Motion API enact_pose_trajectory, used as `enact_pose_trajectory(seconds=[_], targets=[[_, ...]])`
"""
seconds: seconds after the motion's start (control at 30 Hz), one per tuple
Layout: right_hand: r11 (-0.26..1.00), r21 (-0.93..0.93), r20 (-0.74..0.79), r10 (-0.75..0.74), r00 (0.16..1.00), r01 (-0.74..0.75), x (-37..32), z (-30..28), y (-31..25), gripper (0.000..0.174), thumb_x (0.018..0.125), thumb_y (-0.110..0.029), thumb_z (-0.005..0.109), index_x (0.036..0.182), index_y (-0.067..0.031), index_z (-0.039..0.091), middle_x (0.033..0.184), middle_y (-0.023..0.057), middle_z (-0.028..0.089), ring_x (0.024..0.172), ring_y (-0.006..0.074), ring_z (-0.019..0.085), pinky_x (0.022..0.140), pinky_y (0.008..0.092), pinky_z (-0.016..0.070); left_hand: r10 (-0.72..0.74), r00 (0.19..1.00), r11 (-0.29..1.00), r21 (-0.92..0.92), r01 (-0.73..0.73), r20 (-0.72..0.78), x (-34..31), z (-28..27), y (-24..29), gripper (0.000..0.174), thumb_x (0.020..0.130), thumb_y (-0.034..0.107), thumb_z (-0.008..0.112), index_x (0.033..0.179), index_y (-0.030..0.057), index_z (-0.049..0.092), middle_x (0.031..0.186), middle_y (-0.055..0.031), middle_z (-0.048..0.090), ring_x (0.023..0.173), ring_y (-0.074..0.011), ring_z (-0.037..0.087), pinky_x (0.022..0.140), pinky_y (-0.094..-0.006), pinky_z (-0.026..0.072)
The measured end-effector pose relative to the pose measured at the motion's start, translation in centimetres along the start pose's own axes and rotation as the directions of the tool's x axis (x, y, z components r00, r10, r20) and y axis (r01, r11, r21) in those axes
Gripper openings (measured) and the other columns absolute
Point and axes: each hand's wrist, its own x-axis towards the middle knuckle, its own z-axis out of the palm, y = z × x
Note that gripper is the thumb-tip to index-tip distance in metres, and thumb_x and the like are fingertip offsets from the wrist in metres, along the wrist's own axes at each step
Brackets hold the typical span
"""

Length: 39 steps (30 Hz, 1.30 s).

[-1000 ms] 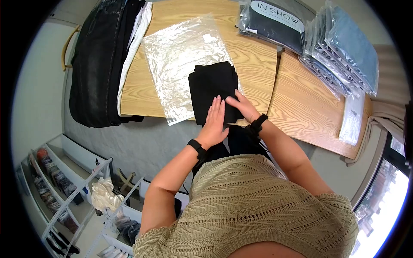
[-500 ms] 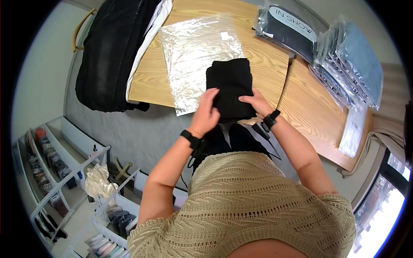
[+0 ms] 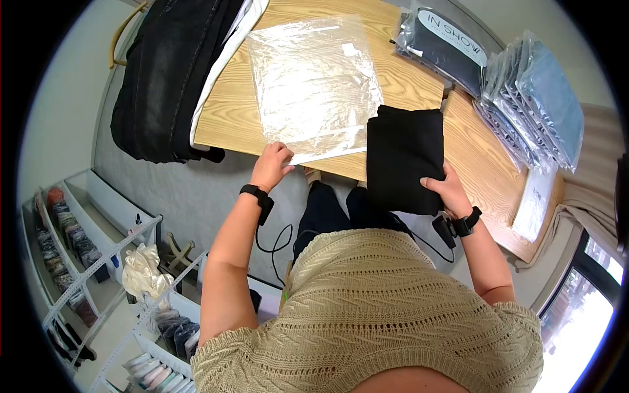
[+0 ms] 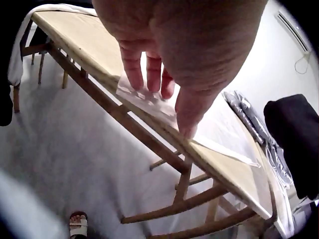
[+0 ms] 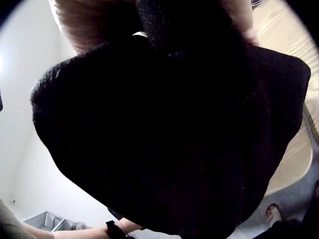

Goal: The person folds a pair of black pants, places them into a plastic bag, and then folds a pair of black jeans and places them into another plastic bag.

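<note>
A folded black garment (image 3: 405, 164) hangs from my right hand (image 3: 447, 191), which grips its right side with the thumb on top; the other fingers are hidden underneath. In the right wrist view the garment (image 5: 169, 134) fills most of the picture. A clear plastic bag (image 3: 314, 85) lies flat on the wooden table, its white-edged opening along the near edge. My left hand (image 3: 272, 167) is at the bag's near left corner. The left wrist view has its fingers (image 4: 153, 74) reaching down onto the bag's edge (image 4: 149, 102), the thumb apart from them at the table rim.
A heap of dark jeans (image 3: 170, 78) sits at the table's left side. At the right are a bagged dark garment (image 3: 445, 49), a stack of bagged blue garments (image 3: 547, 98) and a packet of clear bags (image 3: 537, 200). Storage racks (image 3: 105, 262) stand at the lower left.
Both hands were on the garment over the bag. My right hand has carried it right, off the bag and past the table's near edge. My left hand has let go and moved left to the bag's corner.
</note>
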Motion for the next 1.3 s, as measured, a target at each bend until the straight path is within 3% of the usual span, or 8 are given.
enact_pose_trajectory(seconds=[0.5, 0.67, 0.7, 0.8, 0.93, 1.03, 1.13, 1.3], targets=[[0.990, -0.113, -0.004, -0.082, 0.997, 0.081, -1.9, 0.8, -0.1, 0.063, 0.072, -0.003, 0.066, 0.130, 0.0036, 0.043, 0.118, 0.0085, 0.055, 0.104, 0.0152, 0.054, 0.093, 0.0285, 0.0421, 0.236, 0.969, 0.957, 0.156, -0.244, 0.067, 1.5, -0.1, 2.2, 0.021, 0.081, 0.005, 0.048, 0.100, 0.0082, 0.057, 0.094, -0.0087, 0.055, 0.092, -0.0267, 0.054, 0.078, -0.0350, 0.0487], [0.754, -0.611, 0.008, -0.301, 0.954, 0.243, -1.5, 1.6, 1.2, 0.071, 0.067, -0.019, 0.075, 0.126, 0.0069, 0.045, 0.117, 0.0198, 0.056, 0.108, 0.0260, 0.055, 0.094, 0.0314, 0.0424, 0.247, 0.969, 0.966, 0.084, -0.243, -0.029, 3.6, -0.2, 5.3, 0.045, 0.072, -0.005, 0.050, 0.116, -0.0008, 0.053, 0.121, -0.0093, 0.054, 0.096, -0.0271, 0.053, 0.084, -0.0328, 0.0477], [0.693, -0.671, 0.010, -0.349, 0.937, 0.265, -1.4, 1.9, 1.4, 0.074, 0.065, -0.023, 0.077, 0.125, 0.0075, 0.045, 0.115, 0.0238, 0.055, 0.108, 0.0335, 0.054, 0.094, 0.0341, 0.0429, 0.252, 0.967, 0.965, 0.087, -0.249, -0.030, 3.9, -0.3, 5.9, 0.045, 0.072, -0.005, 0.050, 0.116, -0.0008, 0.053, 0.121, -0.0093, 0.054, 0.096, -0.0271, 0.053, 0.084, -0.0328, 0.0477], [0.635, -0.703, 0.089, -0.369, 0.925, 0.321, -1.1, 3.1, 1.0, 0.074, 0.065, -0.022, 0.076, 0.124, 0.0073, 0.046, 0.113, 0.0236, 0.055, 0.107, 0.0355, 0.054, 0.093, 0.0355, 0.0435, 0.226, 0.969, 0.974, 0.037, -0.223, -0.104, 4.8, -0.9, 7.3, 0.061, 0.066, -0.010, 0.052, 0.126, -0.0008, 0.048, 0.129, -0.0116, 0.050, 0.099, -0.0291, 0.052, 0.091, -0.0346, 0.0449], [0.646, -0.691, 0.156, -0.306, 0.939, 0.325, -0.5, 3.9, 1.1, 0.073, 0.065, -0.024, 0.075, 0.125, 0.0062, 0.046, 0.113, 0.0244, 0.055, 0.107, 0.0362, 0.054, 0.092, 0.0364, 0.0440, 0.172, 0.981, 0.984, 0.067, -0.167, -0.085, 5.5, -1.1, 7.9, 0.081, 0.059, -0.020, 0.048, 0.136, 0.0030, 0.039, 0.138, -0.0178, 0.041, 0.123, -0.0346, 0.042, 0.106, -0.0371, 0.0324], [0.674, -0.658, 0.194, -0.279, 0.941, 0.336, -0.1, 4.0, 1.4, 0.073, 0.066, -0.024, 0.075, 0.125, 0.0058, 0.046, 0.114, 0.0242, 0.055, 0.107, 0.0350, 0.054, 0.093, 0.0357, 0.0433, 0.056, 0.995, 0.928, -0.364, -0.083, -0.082, 6.0, -2.7, 9.1, 0.094, 0.053, -0.024, 0.033, 0.143, 0.0056, 0.030, 0.142, -0.0216, 0.034, 0.137, -0.0355, 0.024, 0.112, -0.0404, 0.0224], [0.761, -0.577, 0.237, -0.190, 0.953, 0.295, 1.1, 3.4, 2.1, 0.075, 0.067, -0.023, 0.074, 0.128, 0.0071, 0.043, 0.118, 0.0237, 0.054, 0.109, 0.0323, 0.053, 0.095, 0.0344, 0.0420, 0.193, 0.967, 0.947, -0.226, -0.227, -0.163, 5.9, -3.2, 9.8, 0.085, 0.061, -0.021, 0.043, 0.141, 0.0033, 0.030, 0.141, -0.0220, 0.037, 0.134, -0.0362, 0.030, 0.110, -0.0431, 0.0249], [0.926, -0.354, 0.227, -0.056, 0.972, 0.136, 2.6, 2.8, 1.5, 0.085, 0.067, -0.023, 0.074, 0.133, 0.0119, 0.034, 0.126, 0.0244, 0.050, 0.117, 0.0282, 0.050, 0.099, 0.0316, 0.0392, 0.330, 0.943, 0.944, -0.011, -0.331, -0.033, 4.5, -2.5, 10.8, 0.084, 0.063, -0.017, 0.051, 0.142, 0.0043, 0.029, 0.146, -0.0121, 0.034, 0.137, -0.0308, 0.027, 0.109, -0.0486, 0.0229]])
